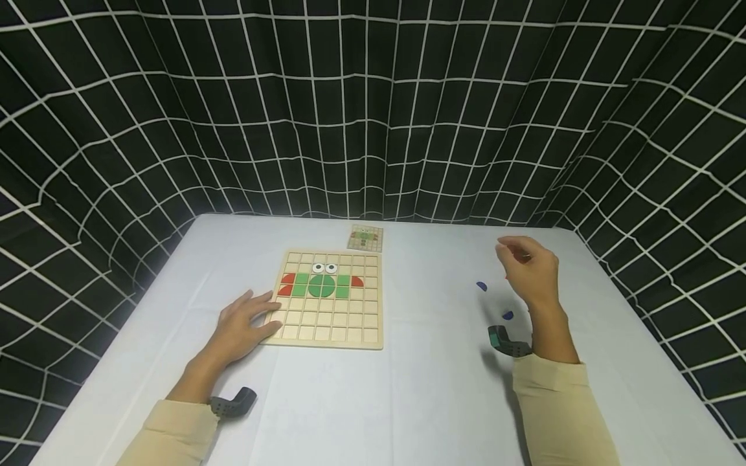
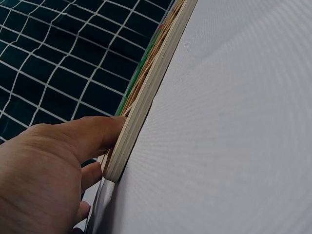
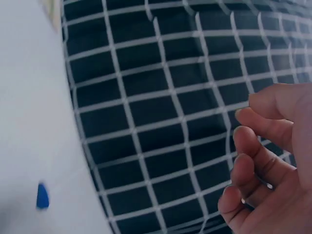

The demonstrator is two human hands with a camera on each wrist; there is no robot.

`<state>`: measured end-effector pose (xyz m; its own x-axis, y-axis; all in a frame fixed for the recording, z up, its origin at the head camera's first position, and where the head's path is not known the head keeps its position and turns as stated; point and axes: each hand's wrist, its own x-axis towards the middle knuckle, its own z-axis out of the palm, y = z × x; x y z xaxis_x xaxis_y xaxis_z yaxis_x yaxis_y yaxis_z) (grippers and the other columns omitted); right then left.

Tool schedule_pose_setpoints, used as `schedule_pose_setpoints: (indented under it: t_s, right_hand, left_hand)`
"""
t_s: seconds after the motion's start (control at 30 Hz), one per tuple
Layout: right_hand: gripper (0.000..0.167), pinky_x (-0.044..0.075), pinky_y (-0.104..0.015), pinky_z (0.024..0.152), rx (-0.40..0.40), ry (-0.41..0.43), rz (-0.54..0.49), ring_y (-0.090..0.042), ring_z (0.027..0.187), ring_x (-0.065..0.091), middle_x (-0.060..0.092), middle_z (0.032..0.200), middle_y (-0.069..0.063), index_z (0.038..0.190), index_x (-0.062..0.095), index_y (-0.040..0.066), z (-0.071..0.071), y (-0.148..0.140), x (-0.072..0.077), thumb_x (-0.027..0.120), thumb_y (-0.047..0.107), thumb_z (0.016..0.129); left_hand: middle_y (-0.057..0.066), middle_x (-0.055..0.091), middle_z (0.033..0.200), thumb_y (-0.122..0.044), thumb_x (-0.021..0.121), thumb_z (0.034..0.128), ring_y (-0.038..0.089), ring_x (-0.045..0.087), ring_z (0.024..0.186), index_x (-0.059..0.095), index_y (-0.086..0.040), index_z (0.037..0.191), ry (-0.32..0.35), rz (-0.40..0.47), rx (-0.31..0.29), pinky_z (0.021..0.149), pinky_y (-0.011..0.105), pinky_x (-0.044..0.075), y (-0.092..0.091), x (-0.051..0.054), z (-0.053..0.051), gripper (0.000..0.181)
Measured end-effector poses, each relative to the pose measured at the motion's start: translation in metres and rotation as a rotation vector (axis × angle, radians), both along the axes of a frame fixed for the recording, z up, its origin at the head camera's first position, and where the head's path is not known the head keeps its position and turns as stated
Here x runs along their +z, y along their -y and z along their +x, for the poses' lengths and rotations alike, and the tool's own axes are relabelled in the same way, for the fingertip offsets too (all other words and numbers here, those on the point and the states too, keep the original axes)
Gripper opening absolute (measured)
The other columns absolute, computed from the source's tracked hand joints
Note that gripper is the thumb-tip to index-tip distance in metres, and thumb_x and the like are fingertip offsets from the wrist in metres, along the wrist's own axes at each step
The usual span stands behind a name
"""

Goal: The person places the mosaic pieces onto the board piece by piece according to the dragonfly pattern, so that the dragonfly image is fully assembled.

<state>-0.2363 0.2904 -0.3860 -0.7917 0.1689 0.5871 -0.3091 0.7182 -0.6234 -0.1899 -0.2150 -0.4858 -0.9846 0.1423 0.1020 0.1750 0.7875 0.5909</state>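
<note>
A square wooden grid board (image 1: 332, 333) lies on the table, bearing green pieces (image 1: 322, 286), red pieces (image 1: 285, 290) on the left, one red piece (image 1: 357, 282) on the right and two round eye pieces (image 1: 324, 268). My left hand (image 1: 241, 325) rests at its left edge with fingers spread. In the left wrist view, the thumb touches the board's rim (image 2: 141, 114) near a corner. Far to the right, my right hand (image 1: 531, 270) hovers above the table, fingers loosely bent, nothing visible between them. Two small blue pieces (image 1: 481, 285) lie left of and below it.
A small pattern card (image 1: 365, 238) with a similar picture lies behind the board. White cloth covers the table (image 1: 437, 388). Dark curtains with white grid lines (image 1: 361, 116) stand around its back and sides. Each wrist wears a dark camera band (image 1: 233, 402).
</note>
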Motion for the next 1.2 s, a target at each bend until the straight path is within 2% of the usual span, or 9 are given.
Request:
schedule_pose_setpoints:
  t_s: [0.13, 0.3, 0.53, 0.7, 0.83, 0.93, 1.0, 1.2]
  right_hand:
    - [0.024, 0.041, -0.022, 0.076, -0.067, 0.076, -0.041, -0.017, 0.087, 0.054, 0.068, 0.096, -0.015, 0.105, 0.071, -0.001, -0.005, -0.017, -0.012, 0.059, 0.018, 0.095]
    - [0.032, 0.039, -0.033, 0.075, -0.145, 0.239, -0.082, -0.025, 0.093, 0.051, 0.065, 0.099, -0.017, 0.112, 0.068, 0.001, -0.01, -0.032, -0.027, 0.055, 0.026, 0.097]
    - [0.04, 0.04, -0.039, 0.076, -0.171, 0.409, -0.094, -0.031, 0.097, 0.05, 0.061, 0.108, -0.02, 0.124, 0.062, 0.002, -0.016, -0.051, -0.051, 0.052, 0.029, 0.097]
    - [0.05, 0.043, -0.054, 0.089, -0.156, 0.569, -0.031, -0.043, 0.109, 0.05, 0.057, 0.12, -0.027, 0.138, 0.049, 0.002, -0.021, -0.061, -0.07, 0.05, 0.031, 0.099]
    - [0.059, 0.035, -0.062, 0.099, -0.128, 0.681, 0.065, -0.051, 0.119, 0.043, 0.05, 0.128, -0.032, 0.145, 0.037, 0.0, -0.023, -0.065, -0.08, 0.05, 0.033, 0.099]
    - [0.062, 0.031, -0.063, 0.102, -0.113, 0.711, 0.108, -0.054, 0.124, 0.037, 0.045, 0.131, -0.034, 0.146, 0.034, -0.002, -0.023, -0.065, -0.081, 0.051, 0.032, 0.098]
    - [0.061, 0.032, -0.063, 0.101, -0.103, 0.714, 0.131, -0.054, 0.123, 0.038, 0.046, 0.129, -0.035, 0.144, 0.035, -0.004, -0.022, -0.064, -0.081, 0.053, 0.031, 0.098]
    - [0.044, 0.044, -0.059, 0.087, -0.091, 0.657, 0.159, -0.046, 0.105, 0.048, 0.052, 0.112, -0.028, 0.127, 0.053, -0.003, -0.022, -0.061, -0.083, 0.06, 0.026, 0.095]
  left_hand:
    - [0.012, 0.044, 0.146, -0.031, 0.073, 0.0861, 0.04, 0.019, 0.14, 0.065, -0.011, 0.124, -0.001, 0.006, -0.006, 0.109, 0.061, 0.009, 0.0, 0.001, 0.001, 0.043]
    - [0.012, 0.045, 0.145, -0.031, 0.073, 0.0864, 0.04, 0.02, 0.14, 0.065, -0.011, 0.124, -0.013, 0.008, -0.018, 0.11, 0.061, 0.009, 0.001, 0.001, 0.001, 0.043]
    - [0.013, 0.046, 0.144, -0.028, 0.073, 0.0859, 0.042, 0.021, 0.139, 0.065, -0.01, 0.123, -0.029, 0.006, -0.033, 0.109, 0.062, 0.01, 0.002, 0.001, 0.001, 0.042]
    - [0.014, 0.047, 0.143, -0.028, 0.073, 0.0858, 0.042, 0.021, 0.139, 0.066, -0.01, 0.122, -0.035, 0.011, -0.039, 0.108, 0.062, 0.01, 0.001, 0.0, 0.0, 0.042]
    - [0.013, 0.047, 0.143, -0.028, 0.074, 0.0856, 0.042, 0.021, 0.139, 0.066, -0.01, 0.122, -0.03, 0.017, -0.036, 0.108, 0.062, 0.01, 0.001, 0.0, 0.0, 0.041]
    - [0.013, 0.047, 0.143, -0.028, 0.074, 0.0855, 0.042, 0.021, 0.139, 0.066, -0.01, 0.122, -0.026, 0.016, -0.035, 0.109, 0.062, 0.01, 0.0, -0.001, 0.0, 0.041]
    - [0.013, 0.046, 0.144, -0.029, 0.073, 0.0858, 0.042, 0.02, 0.139, 0.066, -0.01, 0.122, -0.024, 0.013, -0.034, 0.109, 0.062, 0.009, 0.0, -0.001, 0.0, 0.042]
    - [0.014, 0.045, 0.144, -0.029, 0.073, 0.0863, 0.042, 0.02, 0.139, 0.065, -0.01, 0.123, -0.021, 0.011, -0.023, 0.109, 0.062, 0.009, 0.0, 0.0, 0.001, 0.042]
